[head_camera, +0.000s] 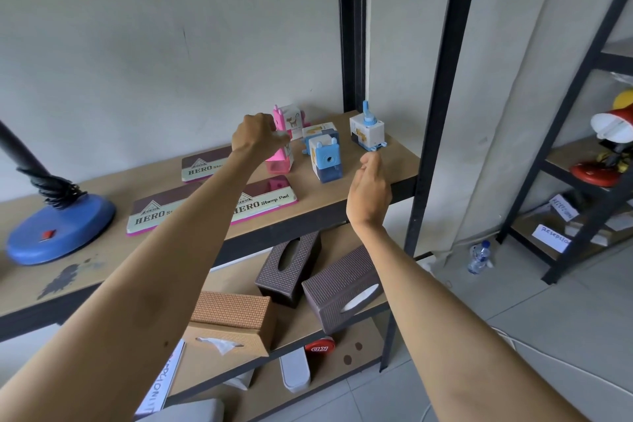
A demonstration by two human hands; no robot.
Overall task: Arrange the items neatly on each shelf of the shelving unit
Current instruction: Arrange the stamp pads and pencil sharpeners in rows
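On the top shelf (359, 188) of the black-framed unit stand several small pencil sharpeners. My left hand (257, 136) is closed on the top of a pink sharpener (279, 161). A second pink one (294, 118) stands behind it near the wall. A blue sharpener (327, 161) faces me, another white and blue one (322, 130) lies behind it, and a third (367, 130) with a crank stands at the right end. My right hand (370, 185) hovers open just right of the front blue sharpener, touching nothing. Three HERO stamp pads (263, 203) (150, 212) (202, 166) lie flat to the left.
A blue lamp base (58, 228) sits at the shelf's left. The shelf below holds two dark tissue boxes (289, 267) (342, 291) lying askew and a tan one (229, 322). A second rack (582, 154) with a red lamp stands at right; a water bottle (479, 257) is on the floor.
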